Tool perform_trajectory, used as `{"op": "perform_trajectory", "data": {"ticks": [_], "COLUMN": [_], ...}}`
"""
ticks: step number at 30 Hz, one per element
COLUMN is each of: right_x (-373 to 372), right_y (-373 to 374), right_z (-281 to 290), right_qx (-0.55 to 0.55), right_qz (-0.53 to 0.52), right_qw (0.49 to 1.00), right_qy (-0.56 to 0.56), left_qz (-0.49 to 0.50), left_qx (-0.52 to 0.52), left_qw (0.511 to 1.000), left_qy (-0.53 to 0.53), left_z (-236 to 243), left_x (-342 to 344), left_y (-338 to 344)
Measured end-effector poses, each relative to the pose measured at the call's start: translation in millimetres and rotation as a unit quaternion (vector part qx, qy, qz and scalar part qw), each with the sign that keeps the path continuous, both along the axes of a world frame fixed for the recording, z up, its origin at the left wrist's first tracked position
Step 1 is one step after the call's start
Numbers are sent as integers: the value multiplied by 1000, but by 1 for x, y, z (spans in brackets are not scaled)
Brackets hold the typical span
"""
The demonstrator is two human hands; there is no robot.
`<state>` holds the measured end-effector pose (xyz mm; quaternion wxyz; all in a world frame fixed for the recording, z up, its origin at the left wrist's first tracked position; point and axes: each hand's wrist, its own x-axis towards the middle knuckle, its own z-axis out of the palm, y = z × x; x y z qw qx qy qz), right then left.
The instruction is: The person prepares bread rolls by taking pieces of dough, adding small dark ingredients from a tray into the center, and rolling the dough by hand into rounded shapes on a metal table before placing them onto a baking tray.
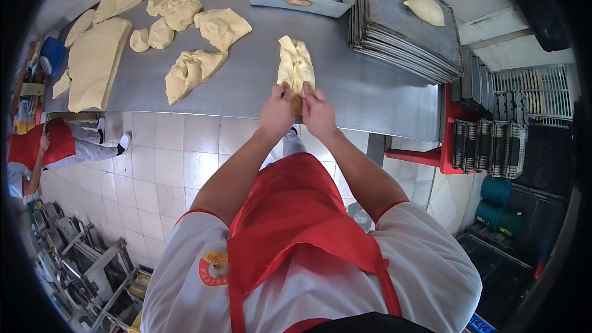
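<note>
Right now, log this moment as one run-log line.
left hand: grips near end of folded dough strip; right hand: grips same end; strip: on metal table; beyond: plastic tub; right: baking trays

The table (240,83) is grey metal, with broad dough slabs (95,65) at its left end and crumpled dough lumps (182,11) between these and the middle. A long dough piece (296,61) lies at the near edge. A whitish tub (332,8) stands toward the far side, just beside stacked trays (401,24) on the right.
</note>
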<state>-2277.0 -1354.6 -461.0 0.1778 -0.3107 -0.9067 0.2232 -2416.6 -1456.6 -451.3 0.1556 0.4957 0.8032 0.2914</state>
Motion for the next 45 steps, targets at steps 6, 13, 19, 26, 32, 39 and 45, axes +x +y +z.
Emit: {"op": "perform_trajectory", "data": {"ticks": [6,13,19,26,32,39,45], "right_x": [-20,-55,-95,-159,-285,-336,-314], "right_y": [18,105,98,194,317,332,340], "right_z": [28,59,32,96,117,59,82], "right_qx": [-1,-160,-118,-160,-65,13,-204], "right_qz": [98,-67,-16,166,116,237,52], "right_qw": [975,983,987,932,991,957,977], "right_qy": [-197,-58,-106,-279,-24,-164,-39], "left_qz": [-156,46,-59,-164,27,-78,-97], "left_qx": [-181,53,-32,-192,24,-206,-145], "left_qw": [964,997,996,957,997,973,982], "left_qy": [119,7,50,143,70,68,69], "left_z": [16,46,13,30,63,31,52], "left_x": [-19,-85,-91,-116,-63,-27,-49], "left_y": [31,68,108,132,133,125,131]}}
